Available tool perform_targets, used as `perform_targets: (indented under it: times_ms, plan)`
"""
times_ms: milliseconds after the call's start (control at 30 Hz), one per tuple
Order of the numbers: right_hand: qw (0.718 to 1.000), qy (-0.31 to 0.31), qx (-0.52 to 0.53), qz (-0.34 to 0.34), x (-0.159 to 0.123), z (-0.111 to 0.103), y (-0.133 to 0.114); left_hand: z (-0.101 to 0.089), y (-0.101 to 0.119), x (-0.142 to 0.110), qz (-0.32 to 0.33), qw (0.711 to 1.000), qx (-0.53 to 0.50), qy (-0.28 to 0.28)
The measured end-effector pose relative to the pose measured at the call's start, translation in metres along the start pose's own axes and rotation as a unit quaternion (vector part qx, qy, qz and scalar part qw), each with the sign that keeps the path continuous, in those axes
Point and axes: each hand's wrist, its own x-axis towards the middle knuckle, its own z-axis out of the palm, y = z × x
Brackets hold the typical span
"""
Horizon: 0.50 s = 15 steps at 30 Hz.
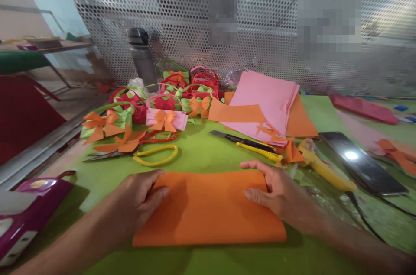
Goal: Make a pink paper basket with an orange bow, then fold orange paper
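A folded orange paper sheet (pixel 208 210) lies in front of me, its rounded fold along the near edge. My left hand (pixel 143 192) grips its left side, thumb on top and fingers tucked behind. At the right side, my right hand (pixel 276 188) pinches the sheet with the thumb on top; its index finger points inward past the far edge. Just beyond the sheet are a black-and-yellow utility knife (pixel 250 144) and scissors (pixel 156 153) with one yellow and one red handle loop. Orange paper bows (pixel 121 141) lie across the scissors' blades.
Several small bow-trimmed paper baskets (pixel 165 119) cluster at the back left by a grey bottle (pixel 143 60). Pink sheets (pixel 260 97) are stacked behind the knife. On the right are a yellow glue gun (pixel 325 166) and a phone (pixel 364 162); a purple device (pixel 35 205) stands left.
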Motion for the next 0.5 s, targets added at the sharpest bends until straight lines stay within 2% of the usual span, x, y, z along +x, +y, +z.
perform_targets:
  times_ms: [100,167,267,300,367,400,500]
  plan:
    - [0.997,0.03,-0.063,0.018,0.002,0.005,0.0,-0.002,0.005,-0.003,-0.009,0.99,0.133,0.036]
    - [0.995,0.039,-0.089,0.014,0.003,0.007,0.001,-0.004,0.01,-0.008,0.02,0.97,0.222,0.093]
    - [0.993,0.037,-0.109,0.0,0.004,0.007,0.002,-0.002,0.021,-0.017,0.155,0.914,0.309,0.21]
    - [0.993,0.038,-0.113,-0.008,0.004,0.007,0.003,0.001,0.026,-0.019,0.206,0.897,0.32,0.225]
    - [0.991,0.046,-0.122,-0.026,0.004,0.008,0.005,0.009,0.039,-0.024,0.286,0.883,0.318,0.196]
    - [0.99,0.051,-0.127,-0.034,0.004,0.008,0.006,0.014,0.046,-0.026,0.306,0.887,0.311,0.151]
    - [0.988,0.063,-0.13,-0.057,0.003,0.01,0.012,0.025,0.071,-0.028,0.294,0.917,0.271,0.014]
